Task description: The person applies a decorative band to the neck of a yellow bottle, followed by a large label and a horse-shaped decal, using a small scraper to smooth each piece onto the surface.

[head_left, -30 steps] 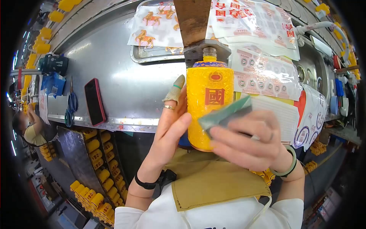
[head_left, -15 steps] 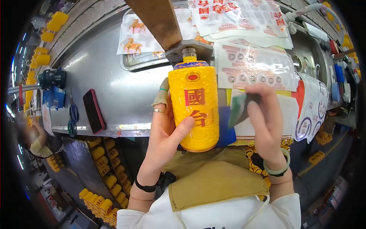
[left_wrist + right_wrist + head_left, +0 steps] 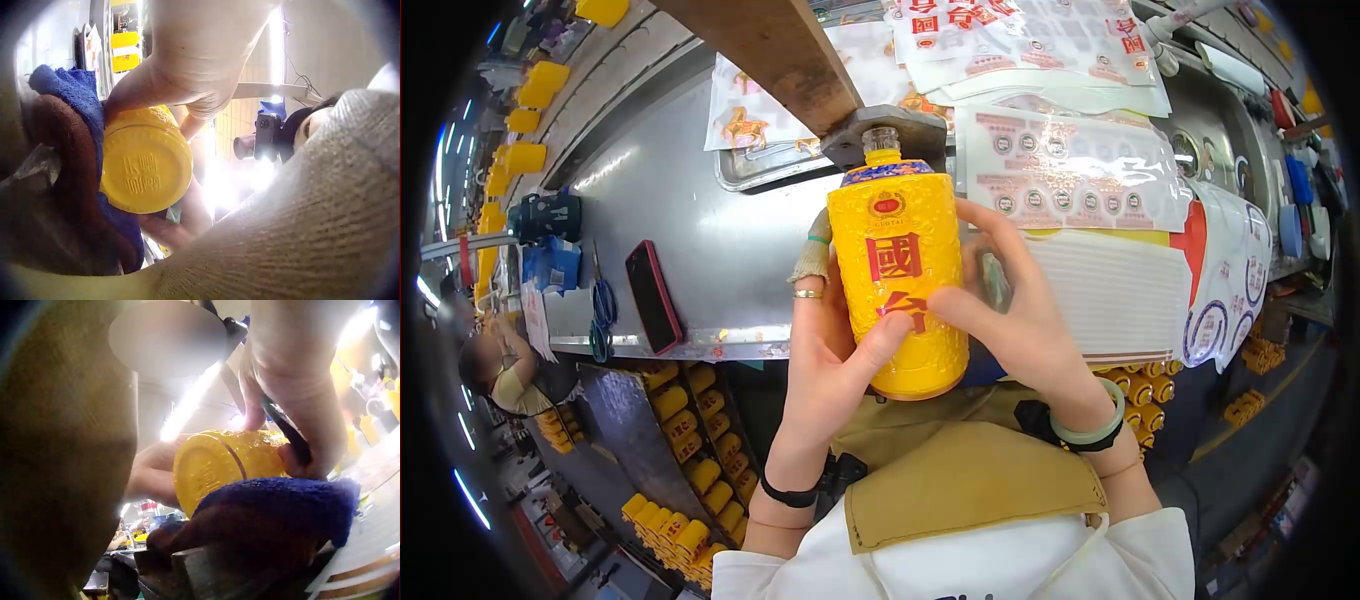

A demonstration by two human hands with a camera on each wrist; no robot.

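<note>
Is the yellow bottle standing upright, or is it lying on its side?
Lying on its side: the bottle points its neck at the metal bracket, and its base faces the person.

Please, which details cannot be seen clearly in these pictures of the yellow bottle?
1. Head view: the lower red character on the yellow bottle is partly covered by the left hand and the right hand.
2. Head view: the green card is mostly hidden behind the right hand's fingers.
3. Left wrist view: raised marks on the bottle's base are too blurred to read.
</note>
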